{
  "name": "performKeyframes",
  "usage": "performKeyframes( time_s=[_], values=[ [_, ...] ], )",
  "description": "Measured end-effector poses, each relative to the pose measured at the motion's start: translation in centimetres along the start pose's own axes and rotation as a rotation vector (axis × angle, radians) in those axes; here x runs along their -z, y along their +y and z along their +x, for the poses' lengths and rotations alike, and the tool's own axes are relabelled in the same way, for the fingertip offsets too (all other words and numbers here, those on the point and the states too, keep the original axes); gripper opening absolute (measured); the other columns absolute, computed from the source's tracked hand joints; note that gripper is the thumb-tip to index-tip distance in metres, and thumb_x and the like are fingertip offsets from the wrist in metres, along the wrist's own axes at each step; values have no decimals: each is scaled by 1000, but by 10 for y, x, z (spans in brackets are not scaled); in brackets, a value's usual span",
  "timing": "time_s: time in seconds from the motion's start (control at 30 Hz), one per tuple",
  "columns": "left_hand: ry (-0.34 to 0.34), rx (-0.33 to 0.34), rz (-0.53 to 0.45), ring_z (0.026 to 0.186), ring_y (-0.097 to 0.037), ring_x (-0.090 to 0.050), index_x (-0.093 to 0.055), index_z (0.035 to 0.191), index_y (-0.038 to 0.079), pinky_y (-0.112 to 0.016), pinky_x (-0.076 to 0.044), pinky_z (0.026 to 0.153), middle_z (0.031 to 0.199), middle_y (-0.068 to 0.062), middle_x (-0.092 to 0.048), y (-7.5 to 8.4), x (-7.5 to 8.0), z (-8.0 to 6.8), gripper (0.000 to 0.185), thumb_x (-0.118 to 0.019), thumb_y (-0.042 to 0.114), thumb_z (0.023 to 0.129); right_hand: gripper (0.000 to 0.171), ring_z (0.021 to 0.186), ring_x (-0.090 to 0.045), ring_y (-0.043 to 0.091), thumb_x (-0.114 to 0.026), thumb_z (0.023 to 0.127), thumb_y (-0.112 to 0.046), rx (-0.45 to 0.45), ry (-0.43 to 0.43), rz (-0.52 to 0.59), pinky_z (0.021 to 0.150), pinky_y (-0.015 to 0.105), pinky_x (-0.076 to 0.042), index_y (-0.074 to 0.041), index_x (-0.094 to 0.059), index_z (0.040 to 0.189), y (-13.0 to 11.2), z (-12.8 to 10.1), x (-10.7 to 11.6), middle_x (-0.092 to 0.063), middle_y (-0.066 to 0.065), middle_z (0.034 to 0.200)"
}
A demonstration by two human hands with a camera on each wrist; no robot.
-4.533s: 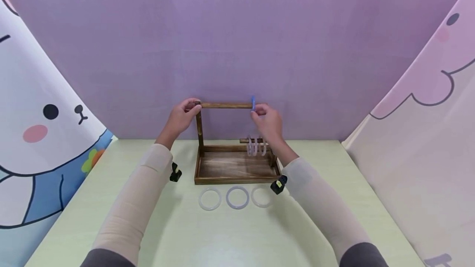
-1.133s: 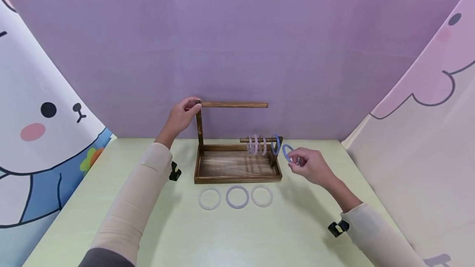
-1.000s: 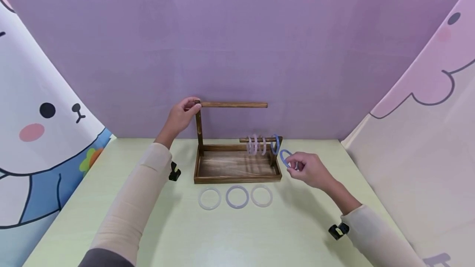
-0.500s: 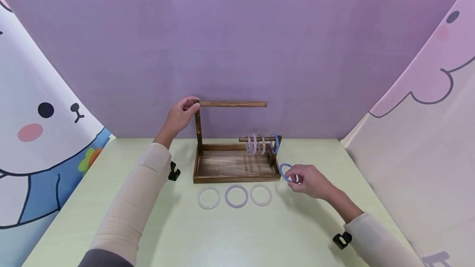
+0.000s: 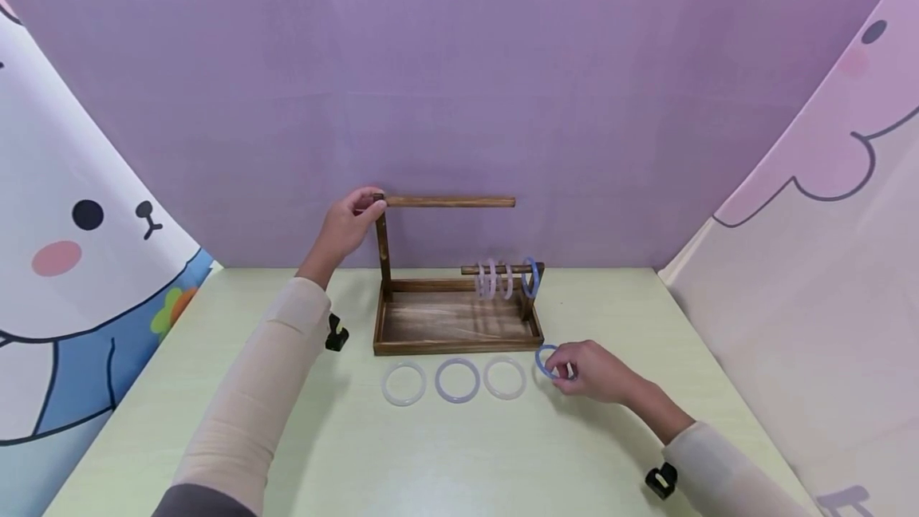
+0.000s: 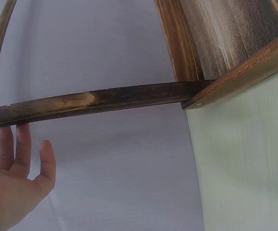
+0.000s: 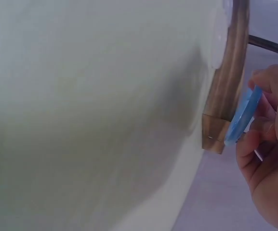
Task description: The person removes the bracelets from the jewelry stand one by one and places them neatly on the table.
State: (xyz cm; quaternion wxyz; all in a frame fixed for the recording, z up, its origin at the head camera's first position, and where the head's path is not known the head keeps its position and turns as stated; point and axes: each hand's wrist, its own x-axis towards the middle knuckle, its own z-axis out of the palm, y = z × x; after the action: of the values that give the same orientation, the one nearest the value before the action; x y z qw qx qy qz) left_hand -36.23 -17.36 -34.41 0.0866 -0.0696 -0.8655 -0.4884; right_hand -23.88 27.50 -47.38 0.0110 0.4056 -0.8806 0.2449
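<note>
A wooden bangle stand has a tray base, a long upper bar and a shorter lower bar. My left hand holds the top of its left post between thumb and fingers; in the left wrist view some fingertips meet the post. Between the thumb and fingers of my right hand, a blue bangle is pinched just above the table, right of the tray's front corner. Another blue bangle hangs at the right end of the lower bar, beside several pale lilac bangles.
Three pale bangles lie in a row before the tray: a whitish one, a lilac one and another whitish one. A purple backdrop stands behind the pale green table. Printed curtains flank both sides.
My right hand took a blue bangle off the upper bar, brought it right, then lowered it toward the table near the row of bangles. A blue bangle now shows on the lower bar. My left hand stays put.
</note>
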Motion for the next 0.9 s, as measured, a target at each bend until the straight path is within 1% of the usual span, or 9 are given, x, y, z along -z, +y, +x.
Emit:
performKeyframes(
  time_s=[0.3, 0.53, 0.7, 0.9],
  values=[
    [-2, -8, -10, 134, -35, -50, -53, 144, 16, -55, -44, 110, 147, -18, -53, 0, 0, 0, 49, -54, 45, 104, 15, 68, -49, -4, -77, 79, -4, -16, -27, -22, 61, 16, -45, -16, -72, 88, 7, -4, -10, -57, -15, 73],
    [-2, -4, -11, 134, -34, -50, -54, 143, 16, -55, -44, 110, 146, -17, -53, -2, 0, 0, 48, -55, 45, 104, 15, 67, -49, -5, -78, 79, -4, -28, -48, -16, 61, 16, -45, -15, -73, 89, 10, -4, -15, -58, -14, 73],
    [4, -11, -11, 132, -34, -52, -55, 141, 15, -55, -45, 109, 145, -18, -55, -2, 0, 0, 47, -55, 45, 104, 16, 66, -46, -5, -77, 80, -4, -32, -69, -6, 60, 16, -42, -17, -69, 84, 9, -4, -15, -56, -13, 71],
    [1, -14, -6, 132, -34, -52, -55, 142, 16, -55, -45, 109, 145, -18, -55, -2, 0, 0, 48, -55, 46, 104, 22, 65, -43, -5, -79, 80, -3, -17, -74, -13, 58, 14, -39, -20, -65, 79, 10, -5, -18, -54, -11, 69]
  ],
)
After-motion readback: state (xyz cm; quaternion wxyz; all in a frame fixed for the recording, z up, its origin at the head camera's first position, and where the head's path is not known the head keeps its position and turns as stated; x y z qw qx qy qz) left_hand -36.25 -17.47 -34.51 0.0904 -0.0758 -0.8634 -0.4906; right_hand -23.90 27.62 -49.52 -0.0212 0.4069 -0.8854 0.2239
